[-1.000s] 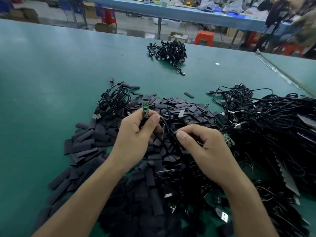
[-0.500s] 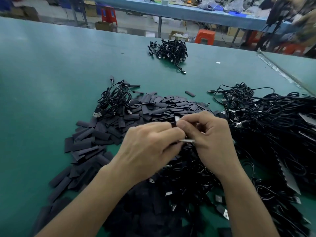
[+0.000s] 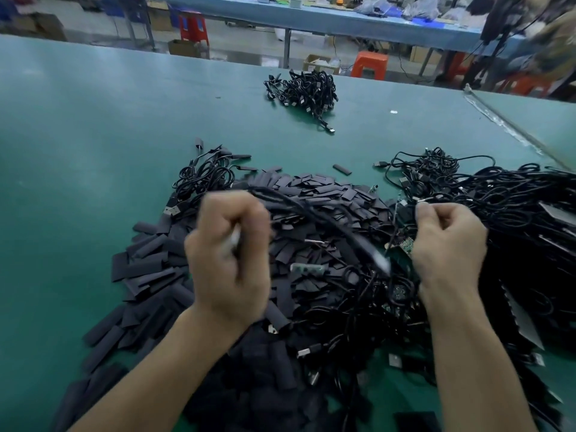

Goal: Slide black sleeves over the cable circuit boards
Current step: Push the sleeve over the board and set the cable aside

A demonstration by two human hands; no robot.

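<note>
My left hand (image 3: 229, 254) is blurred and closed in a fist on a black cable (image 3: 314, 213). That cable arcs to the right and ends in a pale tip just above the heap. My right hand (image 3: 448, 244) is closed too, pinching a thin cable at the edge of the big cable tangle (image 3: 514, 213). A green circuit board (image 3: 405, 244) shows just left of that hand. The pile of flat black sleeves (image 3: 311, 188) lies between and below both hands. What sits inside either fist is hidden.
A small bundle of cables (image 3: 302, 88) lies far back on the green table (image 3: 78, 135). Another loose bunch of cables (image 3: 205, 176) sits left of the sleeve pile. One stray sleeve (image 3: 342, 169) lies apart. A table seam (image 3: 505, 126) runs at the right.
My hands, which met over the pile half a second ago, have pulled apart. The left one swung left with the cable and the right one moved to the tangle.
</note>
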